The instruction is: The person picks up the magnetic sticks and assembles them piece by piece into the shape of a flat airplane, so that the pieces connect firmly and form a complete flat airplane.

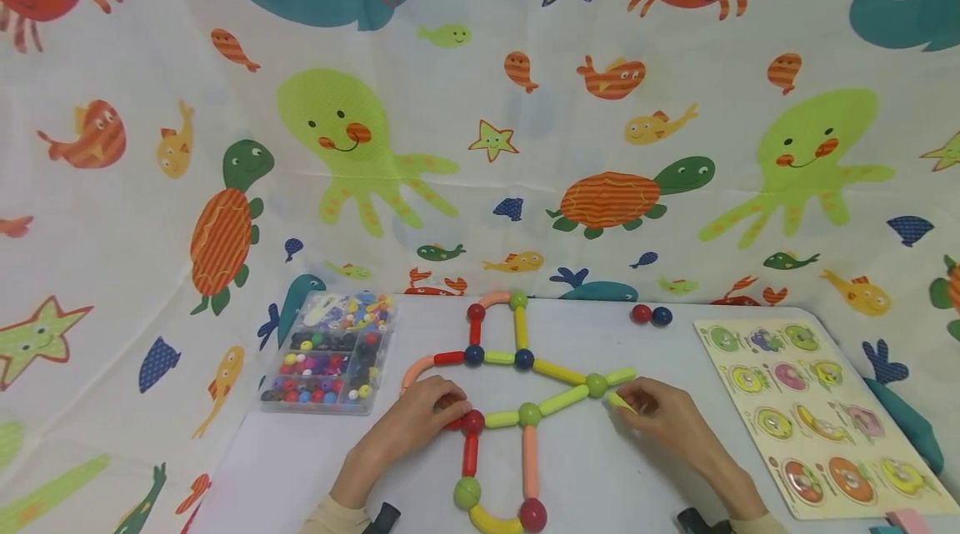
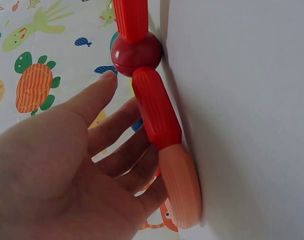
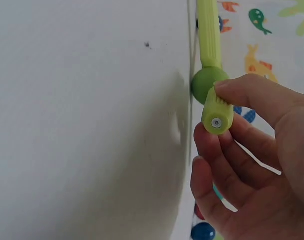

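A flat figure of magnetic rods and balls lies on the white table. My left hand [image 1: 427, 413] is at its left side, beside a red ball [image 1: 473, 421]. In the left wrist view its thumb reaches near that ball and its loosely spread fingers pass behind a short red rod [image 2: 157, 107], which joins a salmon curved rod [image 2: 181, 185]. On the right, my right hand [image 1: 663, 416] pinches a short yellow-green rod [image 3: 218, 111] between thumb and finger. The rod's far end meets a green ball [image 1: 596, 385], and its metal-tipped end faces the right wrist camera.
A clear compartment box [image 1: 326, 363] of coloured beads stands at the left. Loose red [image 1: 641, 314] and dark blue balls [image 1: 662, 316] sit at the back. A wooden picture board [image 1: 757, 426] lies at the right. Behind hangs a sea-animal curtain [image 1: 450, 134].
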The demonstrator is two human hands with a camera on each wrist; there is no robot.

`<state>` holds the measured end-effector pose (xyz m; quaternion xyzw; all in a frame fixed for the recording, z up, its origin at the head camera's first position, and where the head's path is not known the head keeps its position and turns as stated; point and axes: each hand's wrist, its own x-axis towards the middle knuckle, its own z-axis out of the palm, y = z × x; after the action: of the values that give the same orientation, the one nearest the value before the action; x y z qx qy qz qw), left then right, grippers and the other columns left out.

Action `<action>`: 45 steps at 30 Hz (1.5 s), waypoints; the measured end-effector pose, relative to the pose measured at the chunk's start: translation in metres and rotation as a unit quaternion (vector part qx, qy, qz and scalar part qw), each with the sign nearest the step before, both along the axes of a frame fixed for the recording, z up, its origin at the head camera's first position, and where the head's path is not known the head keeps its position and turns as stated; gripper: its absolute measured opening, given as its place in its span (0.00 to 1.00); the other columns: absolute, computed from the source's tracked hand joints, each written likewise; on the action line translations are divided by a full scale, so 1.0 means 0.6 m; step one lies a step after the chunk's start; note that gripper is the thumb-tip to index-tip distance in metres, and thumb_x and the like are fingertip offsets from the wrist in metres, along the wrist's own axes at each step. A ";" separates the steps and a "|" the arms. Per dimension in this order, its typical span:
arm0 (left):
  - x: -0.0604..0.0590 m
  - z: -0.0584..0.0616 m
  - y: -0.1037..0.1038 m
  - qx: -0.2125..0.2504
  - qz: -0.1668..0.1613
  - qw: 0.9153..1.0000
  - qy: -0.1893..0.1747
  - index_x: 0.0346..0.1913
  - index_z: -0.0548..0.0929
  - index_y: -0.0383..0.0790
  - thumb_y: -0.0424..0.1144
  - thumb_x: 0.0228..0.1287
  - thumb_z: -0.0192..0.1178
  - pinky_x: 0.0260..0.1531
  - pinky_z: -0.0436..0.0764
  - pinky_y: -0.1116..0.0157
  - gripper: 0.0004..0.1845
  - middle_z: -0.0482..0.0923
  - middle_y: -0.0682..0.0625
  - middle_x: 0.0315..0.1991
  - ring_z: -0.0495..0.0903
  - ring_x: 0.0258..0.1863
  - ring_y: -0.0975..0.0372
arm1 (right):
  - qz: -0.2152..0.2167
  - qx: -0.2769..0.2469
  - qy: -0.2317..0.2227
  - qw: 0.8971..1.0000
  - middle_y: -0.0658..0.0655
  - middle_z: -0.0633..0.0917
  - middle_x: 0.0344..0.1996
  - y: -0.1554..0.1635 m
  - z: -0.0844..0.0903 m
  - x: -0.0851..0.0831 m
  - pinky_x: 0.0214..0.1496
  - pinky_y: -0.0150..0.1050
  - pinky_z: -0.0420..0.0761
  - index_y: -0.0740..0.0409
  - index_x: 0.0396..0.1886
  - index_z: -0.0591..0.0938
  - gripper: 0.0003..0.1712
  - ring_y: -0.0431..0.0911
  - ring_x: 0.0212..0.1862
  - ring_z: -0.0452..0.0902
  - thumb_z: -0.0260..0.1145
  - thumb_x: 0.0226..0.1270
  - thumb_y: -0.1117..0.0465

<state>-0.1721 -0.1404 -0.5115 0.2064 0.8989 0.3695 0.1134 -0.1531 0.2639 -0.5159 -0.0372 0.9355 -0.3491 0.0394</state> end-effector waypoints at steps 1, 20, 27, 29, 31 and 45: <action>0.000 0.001 0.000 0.001 -0.001 1.000 0.000 0.48 0.86 0.50 0.53 0.71 0.62 0.42 0.80 0.71 0.12 0.81 0.64 0.37 0.77 0.37 0.71 | -0.002 0.001 0.000 1.000 0.45 0.84 0.34 -0.003 -0.001 -0.002 0.38 0.30 0.79 0.48 0.47 0.86 0.15 0.39 0.36 0.76 0.76 0.61 0.55; 0.004 0.005 0.001 0.005 -0.013 1.000 -0.008 0.52 0.86 0.50 0.63 0.66 0.62 0.46 0.80 0.68 0.24 0.80 0.64 0.42 0.78 0.43 0.69 | 0.010 -0.011 0.009 1.000 0.45 0.84 0.33 -0.011 -0.002 -0.014 0.40 0.30 0.80 0.49 0.45 0.86 0.14 0.37 0.36 0.78 0.77 0.61 0.54; 0.006 0.002 0.001 0.009 -0.021 1.000 -0.003 0.51 0.86 0.50 0.65 0.64 0.62 0.47 0.81 0.67 0.25 0.80 0.64 0.41 0.78 0.43 0.69 | -0.009 -0.001 0.040 0.999 0.47 0.87 0.38 0.031 0.028 -0.037 0.44 0.30 0.80 0.52 0.50 0.85 0.14 0.38 0.40 0.79 0.71 0.68 0.52; 0.006 0.001 0.000 0.012 -0.022 1.000 -0.002 0.51 0.86 0.49 0.65 0.65 0.62 0.47 0.81 0.67 0.25 0.81 0.64 0.42 0.78 0.43 0.69 | -0.020 -0.009 0.050 0.999 0.50 0.88 0.41 0.050 0.037 -0.048 0.44 0.28 0.79 0.54 0.53 0.85 0.17 0.36 0.42 0.79 0.69 0.71 0.50; 0.006 0.000 -0.001 0.014 -0.023 1.000 -0.002 0.51 0.86 0.49 0.64 0.65 0.62 0.46 0.81 0.67 0.25 0.81 0.64 0.42 0.78 0.43 0.70 | -0.031 -0.028 0.053 0.998 0.53 0.88 0.45 0.072 0.043 -0.060 0.45 0.27 0.79 0.55 0.57 0.83 0.22 0.33 0.44 0.79 0.67 0.72 0.47; 0.003 -0.006 0.002 0.021 -0.024 0.999 -0.015 0.51 0.86 0.50 0.63 0.66 0.63 0.45 0.80 0.69 0.23 0.81 0.63 0.42 0.78 0.40 0.72 | -0.155 -0.134 -0.011 0.979 0.57 0.79 0.64 0.149 0.043 -0.153 0.55 0.37 0.78 0.54 0.73 0.71 0.43 0.32 0.47 0.77 0.59 0.70 0.32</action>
<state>-0.1701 -0.1395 -0.5150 0.2247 0.8838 0.3886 0.1316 -0.2450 0.3531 -0.4903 0.1072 0.8740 -0.4739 -0.0098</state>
